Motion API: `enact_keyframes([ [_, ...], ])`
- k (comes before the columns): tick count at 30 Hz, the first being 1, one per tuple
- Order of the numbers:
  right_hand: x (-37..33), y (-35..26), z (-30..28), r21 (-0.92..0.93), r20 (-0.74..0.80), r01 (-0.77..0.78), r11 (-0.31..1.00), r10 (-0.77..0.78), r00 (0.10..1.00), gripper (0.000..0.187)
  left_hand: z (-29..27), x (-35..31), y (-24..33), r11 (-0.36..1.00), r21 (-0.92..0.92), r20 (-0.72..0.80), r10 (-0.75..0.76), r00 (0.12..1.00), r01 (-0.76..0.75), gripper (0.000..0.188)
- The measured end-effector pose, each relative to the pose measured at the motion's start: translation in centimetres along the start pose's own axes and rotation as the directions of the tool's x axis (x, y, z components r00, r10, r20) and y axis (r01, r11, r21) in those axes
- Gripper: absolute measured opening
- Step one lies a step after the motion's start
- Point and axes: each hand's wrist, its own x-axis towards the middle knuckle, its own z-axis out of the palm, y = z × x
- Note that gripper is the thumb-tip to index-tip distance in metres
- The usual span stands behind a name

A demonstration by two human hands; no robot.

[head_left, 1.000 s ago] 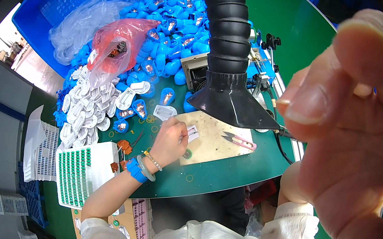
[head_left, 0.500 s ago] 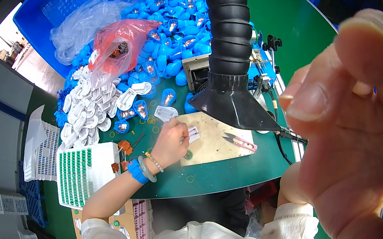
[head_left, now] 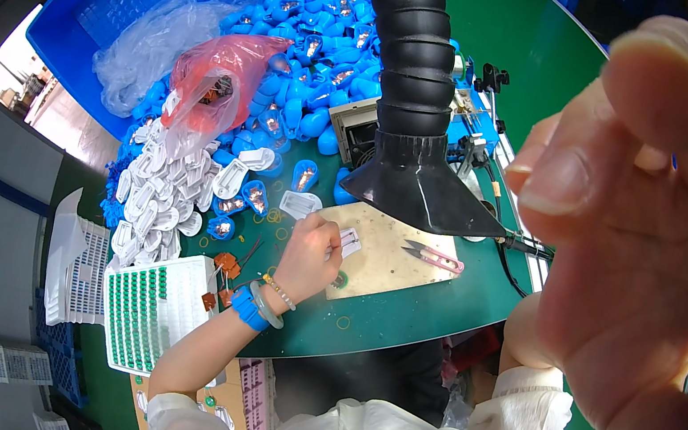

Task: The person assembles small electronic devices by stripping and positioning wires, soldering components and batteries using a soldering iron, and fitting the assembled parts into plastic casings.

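Note:
My left hand [head_left: 308, 256], with a beaded bracelet, a bangle and a blue band at its wrist, rests at the left edge of a pale board [head_left: 385, 271]. Its fingers are curled closed at the end of a small white plastic piece [head_left: 349, 242]; the fingertips are partly hidden. Just beyond the knuckles lies a white plastic cover [head_left: 301, 205]. My right hand [head_left: 630, 224] is raised very close to the camera and fills the right side, palm showing, fingers bent and apart, with nothing seen in them. Pink-handled thread snips [head_left: 434, 256] lie on the board.
A black flexible duct [head_left: 410, 54] with a flared hood hangs over the board. Blue housings [head_left: 332, 60] with copper-coloured insides and white covers [head_left: 158, 195] are heaped at the far left, by a blue bin [head_left: 76, 29] and red bag [head_left: 229, 62]. A white tray [head_left: 187, 298] holds green parts.
Almost nothing differs. The whole view has shifted very slightly; both hands keep the same poses.

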Motion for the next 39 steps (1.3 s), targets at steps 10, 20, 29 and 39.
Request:
enact_keyframes([
  [10,0.2,-0.3,-0.2,-0.02,0.011,-0.002,1.0,0.002,1.0,0.071,0.0,-0.6,-0.1,1.0,-0.006,-0.005,-0.004,1.0,0.004,0.005],
  [20,-3.6,-0.9,1.5,-0.051,-0.003,-0.334,0.941,0.335,0.942,0.072,-0.5,0.5,-0.2,1.0,-0.005,0.003,0.005,1.0,-0.005,0.004],
  [29,-21.2,4.8,-2.8,-0.826,0.225,-0.133,0.548,0.536,0.814,0.023,0.4,-0.1,-0.1,0.998,-0.024,0.019,-0.049,0.999,0.05,0.005],
  [39,-21.1,7.6,-2.0,-0.874,0.356,0.092,0.478,0.5,0.79,0.023,0.5,0.1,-0.1,0.998,-0.004,0.005,-0.063,0.998,0.063,0.004],
])
